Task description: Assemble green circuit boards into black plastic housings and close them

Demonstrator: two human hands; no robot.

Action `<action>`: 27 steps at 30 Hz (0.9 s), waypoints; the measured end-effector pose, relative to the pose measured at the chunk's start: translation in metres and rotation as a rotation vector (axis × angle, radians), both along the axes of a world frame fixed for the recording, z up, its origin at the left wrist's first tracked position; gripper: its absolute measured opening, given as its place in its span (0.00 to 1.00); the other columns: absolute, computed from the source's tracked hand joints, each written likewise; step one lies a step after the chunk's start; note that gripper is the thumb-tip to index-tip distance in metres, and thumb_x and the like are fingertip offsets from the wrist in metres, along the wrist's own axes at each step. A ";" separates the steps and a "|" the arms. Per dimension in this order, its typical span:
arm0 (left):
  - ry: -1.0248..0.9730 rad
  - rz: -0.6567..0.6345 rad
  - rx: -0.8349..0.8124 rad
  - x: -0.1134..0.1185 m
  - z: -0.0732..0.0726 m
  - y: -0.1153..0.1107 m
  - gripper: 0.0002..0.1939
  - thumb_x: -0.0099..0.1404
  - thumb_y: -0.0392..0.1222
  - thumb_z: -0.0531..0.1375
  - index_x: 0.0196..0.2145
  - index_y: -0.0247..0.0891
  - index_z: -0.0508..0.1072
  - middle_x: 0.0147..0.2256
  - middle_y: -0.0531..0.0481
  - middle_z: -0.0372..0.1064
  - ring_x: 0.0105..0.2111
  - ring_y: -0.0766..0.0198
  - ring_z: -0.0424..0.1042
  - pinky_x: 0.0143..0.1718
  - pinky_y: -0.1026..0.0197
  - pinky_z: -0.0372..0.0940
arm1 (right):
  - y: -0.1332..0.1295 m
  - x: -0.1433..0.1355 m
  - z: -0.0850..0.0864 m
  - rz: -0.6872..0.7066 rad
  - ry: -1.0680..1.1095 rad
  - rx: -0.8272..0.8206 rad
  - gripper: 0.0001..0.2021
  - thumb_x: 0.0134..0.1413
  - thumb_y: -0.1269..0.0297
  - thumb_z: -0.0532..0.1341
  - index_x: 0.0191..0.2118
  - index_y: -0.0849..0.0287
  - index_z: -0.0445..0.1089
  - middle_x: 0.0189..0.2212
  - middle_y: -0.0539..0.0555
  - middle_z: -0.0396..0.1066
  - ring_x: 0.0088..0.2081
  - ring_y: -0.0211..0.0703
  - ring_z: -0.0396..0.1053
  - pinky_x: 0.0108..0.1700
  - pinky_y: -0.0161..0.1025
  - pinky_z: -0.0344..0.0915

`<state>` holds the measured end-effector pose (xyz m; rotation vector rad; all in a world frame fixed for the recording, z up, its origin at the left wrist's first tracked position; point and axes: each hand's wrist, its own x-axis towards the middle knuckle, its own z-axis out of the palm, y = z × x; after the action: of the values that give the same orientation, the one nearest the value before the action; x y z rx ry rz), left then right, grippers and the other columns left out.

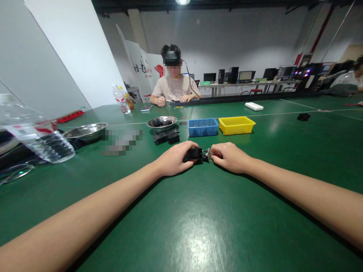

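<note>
Near the middle of the green table [176,211], my left hand [179,158] is wrapped round a black box-like part [195,155]. Just right of it, my right hand [231,158] is closed on a small metal piece [208,155] with thin prongs, which meets or nearly meets the black part. What else the right fingers hold is hidden. Behind my hands stand a blue bin [202,128] with dividers and a yellow bin [236,126]. Several black parts [166,137] lie beside a metal dish [151,124] holding more of them.
Water bottles [42,139] [121,100] and a second metal dish [85,131] are at left. A white box-like object [254,106] and a black part [303,117] lie farther right. Across the table sits a person [175,85] in a headset.
</note>
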<state>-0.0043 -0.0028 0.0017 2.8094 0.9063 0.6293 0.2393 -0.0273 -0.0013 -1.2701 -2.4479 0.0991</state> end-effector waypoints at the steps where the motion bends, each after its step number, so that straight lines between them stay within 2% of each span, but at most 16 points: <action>1: 0.000 0.000 0.000 0.000 0.000 0.000 0.19 0.62 0.37 0.60 0.51 0.38 0.66 0.48 0.43 0.73 0.47 0.54 0.74 0.50 0.51 0.69 | 0.000 0.000 0.000 -0.002 0.001 -0.002 0.05 0.58 0.70 0.59 0.34 0.61 0.73 0.29 0.53 0.73 0.29 0.40 0.62 0.33 0.35 0.51; 27: -0.015 0.006 -0.009 0.001 0.001 -0.001 0.19 0.61 0.38 0.60 0.50 0.38 0.67 0.48 0.43 0.74 0.47 0.53 0.74 0.50 0.50 0.69 | 0.000 0.001 0.000 0.007 0.012 -0.003 0.05 0.57 0.70 0.60 0.33 0.60 0.72 0.27 0.52 0.72 0.28 0.39 0.62 0.32 0.35 0.51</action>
<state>-0.0034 -0.0037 0.0029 2.7911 0.9136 0.6442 0.2399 -0.0269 -0.0011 -1.2587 -2.4435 0.1123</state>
